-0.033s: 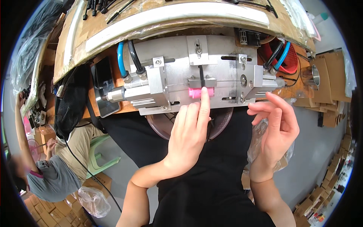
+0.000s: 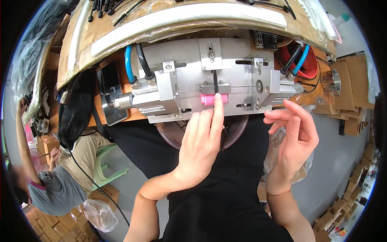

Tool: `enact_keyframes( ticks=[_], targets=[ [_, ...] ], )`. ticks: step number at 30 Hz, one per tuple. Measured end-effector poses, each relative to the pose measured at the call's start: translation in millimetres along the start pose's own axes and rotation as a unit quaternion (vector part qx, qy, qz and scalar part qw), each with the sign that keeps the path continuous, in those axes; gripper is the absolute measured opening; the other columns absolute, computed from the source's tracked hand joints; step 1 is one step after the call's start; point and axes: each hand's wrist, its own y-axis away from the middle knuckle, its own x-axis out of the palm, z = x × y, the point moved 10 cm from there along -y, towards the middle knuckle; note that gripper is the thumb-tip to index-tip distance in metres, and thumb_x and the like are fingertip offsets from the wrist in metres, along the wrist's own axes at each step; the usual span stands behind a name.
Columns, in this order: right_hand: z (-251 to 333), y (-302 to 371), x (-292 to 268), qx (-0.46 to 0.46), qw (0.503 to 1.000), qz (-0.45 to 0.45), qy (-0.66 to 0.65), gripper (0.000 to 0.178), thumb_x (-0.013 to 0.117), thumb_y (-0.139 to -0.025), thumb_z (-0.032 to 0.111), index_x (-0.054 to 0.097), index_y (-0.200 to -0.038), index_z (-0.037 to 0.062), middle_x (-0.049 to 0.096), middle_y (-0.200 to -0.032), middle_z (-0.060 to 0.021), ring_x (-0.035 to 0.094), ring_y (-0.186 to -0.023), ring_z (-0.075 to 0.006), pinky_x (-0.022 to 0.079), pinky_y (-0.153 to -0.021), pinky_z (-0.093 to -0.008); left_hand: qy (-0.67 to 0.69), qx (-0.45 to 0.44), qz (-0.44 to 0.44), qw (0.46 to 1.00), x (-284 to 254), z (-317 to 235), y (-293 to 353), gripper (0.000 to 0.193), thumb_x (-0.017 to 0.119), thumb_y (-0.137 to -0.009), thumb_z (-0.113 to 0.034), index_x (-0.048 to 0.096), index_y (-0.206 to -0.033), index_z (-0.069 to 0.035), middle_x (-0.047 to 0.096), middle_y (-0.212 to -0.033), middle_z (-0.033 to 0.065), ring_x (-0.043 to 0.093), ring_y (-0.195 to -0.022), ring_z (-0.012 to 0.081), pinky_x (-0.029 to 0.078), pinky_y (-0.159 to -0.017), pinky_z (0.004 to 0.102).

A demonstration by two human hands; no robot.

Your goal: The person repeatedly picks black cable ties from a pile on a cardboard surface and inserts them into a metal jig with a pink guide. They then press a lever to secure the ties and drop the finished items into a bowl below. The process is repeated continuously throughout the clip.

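A small pink cylindrical piece (image 2: 211,99) sits in the middle of a metal clamping fixture (image 2: 181,80) at the front edge of the workbench. My left hand (image 2: 201,141) reaches up to it, the index finger stretched out with its tip pressed on the pink piece and the other fingers loosely bent. It grips nothing. My right hand (image 2: 292,137) hovers with its fingers spread just below the fixture's right end, holding nothing, above a clear plastic bag (image 2: 274,151) at my side.
Blue and black air hoses (image 2: 131,66) plug into the fixture's left block. A dark round dish (image 2: 171,135) lies under the fixture on my lap. A phone (image 2: 111,88) lies left, a red basket (image 2: 312,64) right. Another person (image 2: 52,189) crouches at lower left by cardboard boxes.
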Motion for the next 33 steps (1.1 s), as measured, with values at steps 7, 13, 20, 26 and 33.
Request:
enact_keyframes(
  ticks=[7,13,20,26,33],
  targets=[
    [-4.2,-1.2,0.5,0.005,1.000,0.000,-0.010,0.025,0.056,-0.101,0.012,0.063,-0.117,-0.0058,0.072,-0.094,-0.0165,0.069,-0.082,-0.0177,0.051,-0.064,-0.0238,-0.063,0.037,0.020,0.997,1.1,-3.1,-4.6,0.073,0.060,-0.074,0.005,0.038,-0.144,0.009,0.046,-0.091,0.0093,0.049,-0.083,0.0229,0.047,-0.080,0.0323],
    [-2.4,-7.8,-0.7,0.014,1.000,-0.006,0.001,0.020,0.061,-0.097,0.005,0.067,-0.113,-0.0040,0.073,-0.093,-0.0133,0.067,-0.082,-0.0146,0.051,-0.067,-0.0237,-0.064,0.027,0.054,0.996,-6.6,-6.2,-8.0,0.073,0.062,-0.075,0.004,0.039,-0.144,0.008,0.049,-0.096,0.0112,0.052,-0.089,0.0247,0.048,-0.084,0.0329],
    [73.2,-111.9,28.6,-0.213,0.933,-0.013,0.290,0.007,0.071,-0.086,0.004,0.069,-0.090,-0.0005,0.067,-0.080,-0.0082,0.060,-0.065,-0.0156,0.046,-0.060,-0.0287,-0.029,0.114,-0.176,0.977,-113.0,8.3,-142.1,0.024,0.060,-0.085,0.003,0.063,-0.108,-0.003,0.058,-0.094,0.0131,0.054,-0.093,0.0305,0.044,-0.082,0.0401],
    [52.5,-203.5,88.9,-0.172,0.819,0.143,0.528,0.023,0.070,-0.086,0.026,0.069,-0.084,0.0039,0.067,-0.081,-0.0167,0.066,-0.084,-0.0347,0.051,-0.075,-0.0444,-0.049,0.161,-0.025,0.985,-103.6,51.8,-215.0,0.016,0.069,-0.083,-0.005,0.067,-0.098,0.000,0.065,-0.089,0.0137,0.064,-0.080,0.0305,0.051,-0.073,0.0379],
    [74.7,-201.4,79.8,-0.317,0.813,0.105,0.477,0.017,0.069,-0.085,0.019,0.068,-0.086,0.0018,0.066,-0.079,-0.0153,0.066,-0.079,-0.0340,0.050,-0.072,-0.0430,0.058,0.102,-0.078,0.990,-133.8,85.2,-214.8,0.013,0.067,-0.088,-0.006,0.072,-0.100,-0.003,0.069,-0.083,0.0046,0.058,-0.071,0.0121,0.049,-0.069,0.0264]
  ],
)
